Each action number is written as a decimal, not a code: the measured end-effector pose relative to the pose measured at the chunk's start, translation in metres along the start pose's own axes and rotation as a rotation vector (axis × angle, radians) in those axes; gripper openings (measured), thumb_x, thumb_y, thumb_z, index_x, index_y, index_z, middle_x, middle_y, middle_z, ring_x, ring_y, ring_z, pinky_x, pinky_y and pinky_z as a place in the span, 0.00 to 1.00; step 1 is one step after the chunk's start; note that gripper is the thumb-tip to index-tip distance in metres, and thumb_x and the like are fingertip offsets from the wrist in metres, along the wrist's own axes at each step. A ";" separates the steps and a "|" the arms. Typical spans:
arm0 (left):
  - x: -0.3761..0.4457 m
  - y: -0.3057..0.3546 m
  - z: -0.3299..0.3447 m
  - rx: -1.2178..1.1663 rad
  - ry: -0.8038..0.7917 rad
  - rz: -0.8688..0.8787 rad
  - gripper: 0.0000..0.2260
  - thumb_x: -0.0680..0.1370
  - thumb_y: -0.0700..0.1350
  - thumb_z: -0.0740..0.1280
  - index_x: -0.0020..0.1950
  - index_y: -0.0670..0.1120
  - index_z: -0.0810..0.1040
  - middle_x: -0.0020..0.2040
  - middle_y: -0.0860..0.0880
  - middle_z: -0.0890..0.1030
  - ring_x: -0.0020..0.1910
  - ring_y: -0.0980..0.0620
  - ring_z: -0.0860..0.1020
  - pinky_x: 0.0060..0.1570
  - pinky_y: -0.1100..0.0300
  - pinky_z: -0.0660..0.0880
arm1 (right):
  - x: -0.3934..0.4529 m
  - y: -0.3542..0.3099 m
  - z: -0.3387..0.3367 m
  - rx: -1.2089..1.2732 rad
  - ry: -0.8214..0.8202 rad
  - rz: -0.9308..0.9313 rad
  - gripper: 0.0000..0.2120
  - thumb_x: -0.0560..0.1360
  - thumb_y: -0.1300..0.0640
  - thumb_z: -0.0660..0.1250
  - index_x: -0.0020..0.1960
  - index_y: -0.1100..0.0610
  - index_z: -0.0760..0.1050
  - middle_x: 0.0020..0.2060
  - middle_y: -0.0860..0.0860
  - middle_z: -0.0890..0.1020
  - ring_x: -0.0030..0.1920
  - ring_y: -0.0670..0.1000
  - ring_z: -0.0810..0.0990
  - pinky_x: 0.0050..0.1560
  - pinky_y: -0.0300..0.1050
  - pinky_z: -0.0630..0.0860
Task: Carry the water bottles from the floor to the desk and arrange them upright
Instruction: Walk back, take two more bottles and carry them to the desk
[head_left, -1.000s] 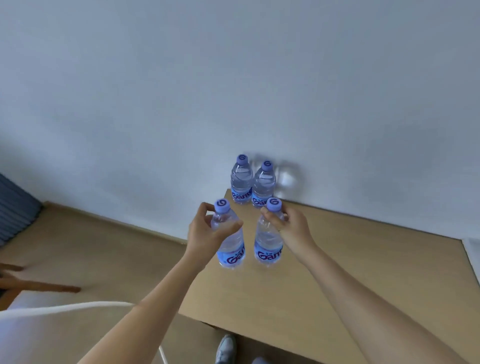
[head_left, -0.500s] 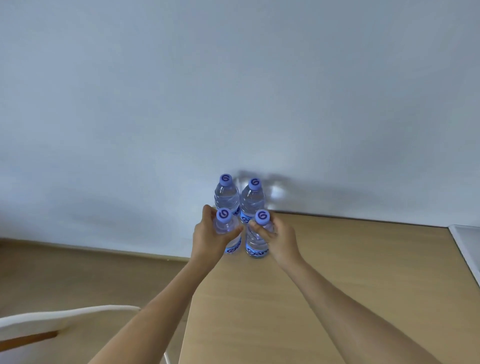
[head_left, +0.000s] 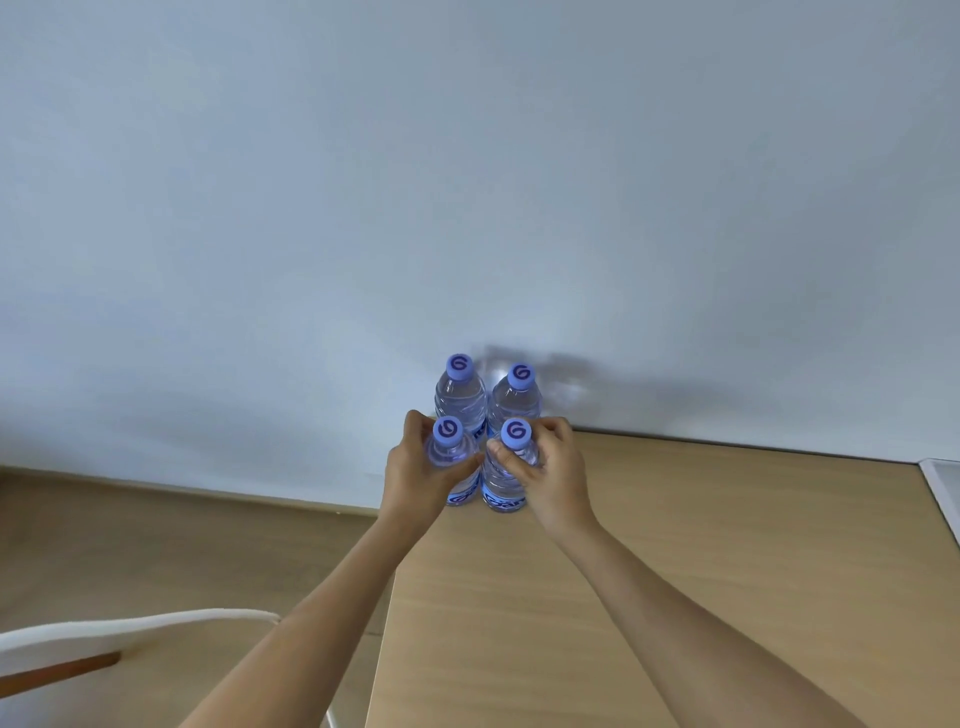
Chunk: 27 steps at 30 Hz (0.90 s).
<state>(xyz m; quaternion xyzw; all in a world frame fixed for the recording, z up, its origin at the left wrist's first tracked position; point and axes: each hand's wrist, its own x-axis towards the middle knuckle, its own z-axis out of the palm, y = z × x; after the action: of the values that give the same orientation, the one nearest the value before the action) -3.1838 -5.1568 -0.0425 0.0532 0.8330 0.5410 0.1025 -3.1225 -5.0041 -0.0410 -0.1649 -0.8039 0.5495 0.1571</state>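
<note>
Several clear water bottles with blue caps and blue labels stand upright in a tight square at the far left corner of the wooden desk (head_left: 675, 571). The two back bottles (head_left: 460, 397) (head_left: 517, 405) stand against the wall. My left hand (head_left: 418, 475) is wrapped around the neck of the front left bottle (head_left: 448, 434). My right hand (head_left: 548, 470) grips the neck of the front right bottle (head_left: 501, 480). Both front bottles appear to rest on the desk, right in front of the back pair.
A pale wall rises directly behind the desk. The desk's left edge drops to a wooden floor (head_left: 156, 545). A white chair back (head_left: 130, 631) with a wooden part sits at lower left. A white object's edge (head_left: 943, 488) shows at the far right.
Both hands have carried their bottles away from me toward the wall, closing the gap to the back pair. The view has tilted up, so the floor and my shoes have left the frame.
</note>
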 end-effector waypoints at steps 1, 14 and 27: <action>0.001 0.000 0.000 0.000 -0.007 0.002 0.22 0.65 0.48 0.80 0.43 0.53 0.66 0.39 0.65 0.79 0.36 0.65 0.78 0.31 0.74 0.71 | 0.001 0.000 -0.001 0.003 0.000 0.002 0.09 0.71 0.50 0.75 0.44 0.39 0.76 0.48 0.44 0.74 0.48 0.34 0.75 0.47 0.22 0.66; 0.007 0.003 -0.003 0.015 -0.088 0.021 0.23 0.65 0.47 0.80 0.46 0.56 0.66 0.42 0.59 0.80 0.40 0.67 0.78 0.34 0.75 0.72 | 0.008 0.006 -0.006 -0.039 -0.085 0.047 0.11 0.70 0.49 0.75 0.48 0.39 0.74 0.50 0.43 0.73 0.50 0.30 0.74 0.47 0.20 0.66; -0.036 0.006 -0.015 0.070 -0.039 -0.022 0.40 0.70 0.53 0.76 0.74 0.49 0.58 0.72 0.52 0.63 0.66 0.60 0.63 0.59 0.64 0.61 | -0.018 -0.002 -0.021 0.016 -0.052 0.144 0.28 0.69 0.44 0.75 0.62 0.39 0.63 0.61 0.38 0.71 0.63 0.45 0.70 0.64 0.43 0.69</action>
<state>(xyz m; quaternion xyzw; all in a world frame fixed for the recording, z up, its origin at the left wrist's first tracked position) -3.1527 -5.1753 -0.0269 0.0583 0.8499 0.5092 0.1228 -3.0973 -4.9958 -0.0329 -0.2068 -0.7892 0.5699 0.0976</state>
